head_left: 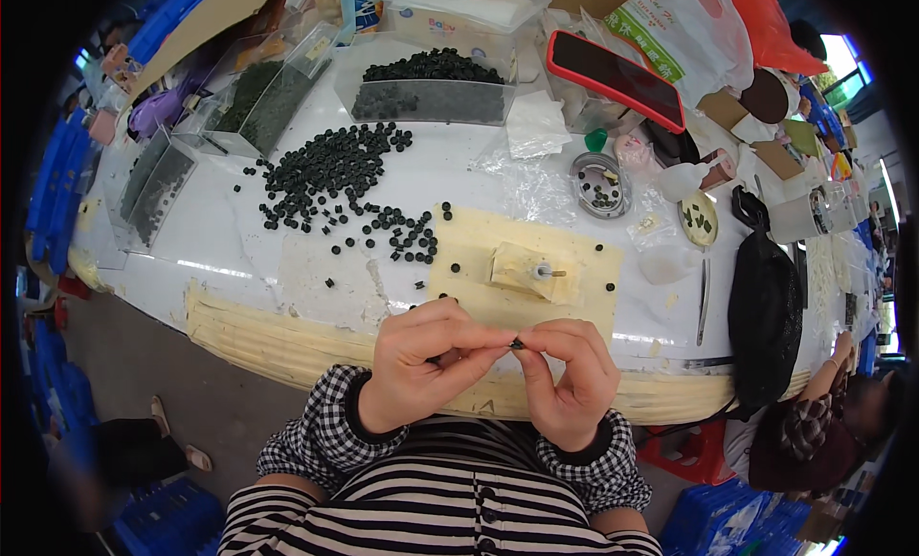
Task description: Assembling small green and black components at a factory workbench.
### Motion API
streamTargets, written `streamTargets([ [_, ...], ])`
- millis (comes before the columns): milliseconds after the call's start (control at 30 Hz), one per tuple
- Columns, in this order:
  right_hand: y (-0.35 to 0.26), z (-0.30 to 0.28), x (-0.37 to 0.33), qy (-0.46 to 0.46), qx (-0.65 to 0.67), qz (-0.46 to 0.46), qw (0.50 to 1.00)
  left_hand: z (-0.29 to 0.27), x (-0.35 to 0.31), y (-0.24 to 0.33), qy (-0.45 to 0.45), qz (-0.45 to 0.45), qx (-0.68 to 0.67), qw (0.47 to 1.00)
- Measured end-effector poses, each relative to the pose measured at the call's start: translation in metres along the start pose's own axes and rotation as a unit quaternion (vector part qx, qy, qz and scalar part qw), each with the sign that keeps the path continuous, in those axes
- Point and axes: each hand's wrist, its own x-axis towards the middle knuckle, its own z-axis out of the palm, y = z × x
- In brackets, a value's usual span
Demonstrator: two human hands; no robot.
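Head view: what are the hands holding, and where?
A tiny black part, pinched at its ends between the fingertips of the left hand and right hand.

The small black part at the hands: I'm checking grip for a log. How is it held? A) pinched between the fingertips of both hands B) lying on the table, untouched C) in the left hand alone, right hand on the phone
A: the small black part sits pinched between the fingertips of the left hand and the right hand, above the table edge.
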Motion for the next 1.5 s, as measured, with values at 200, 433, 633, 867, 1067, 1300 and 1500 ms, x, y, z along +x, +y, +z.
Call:
streamTargets([
  [200,0.0,0.002,0.0,0.021,-0.04,-0.036,0.998,0.001,0.002,0.001,0.016,-0.004,0.009,1.0],
  [433,0.001,0.004,0.0,0.018,-0.044,-0.056,0.997,0.004,0.002,0.003,0.031,-0.027,-0.003,0.999],
  [633,-0.002,0.005,0.002,0.015,-0.031,-0.047,0.998,-0.001,0.0,-0.001,0.0,-0.115,-0.088,0.99],
  [867,-0.001,0.007,-0.001,0.022,-0.021,-0.026,0.999,-0.005,0.0,0.001,-0.002,-0.275,-0.276,0.921],
  [1067,-0.002,0.008,0.0,0.018,-0.023,-0.032,0.999,-0.007,0.0,0.0,-0.016,-0.298,-0.307,0.904],
  [1300,-0.002,0.008,0.001,0.003,-0.031,-0.043,0.999,-0.004,-0.001,-0.001,-0.022,-0.249,-0.238,0.938],
  [1500,-0.001,0.009,0.0,0.003,-0.023,-0.032,0.999,0.001,0.0,0.0,-0.007,-0.226,-0.222,0.949],
])
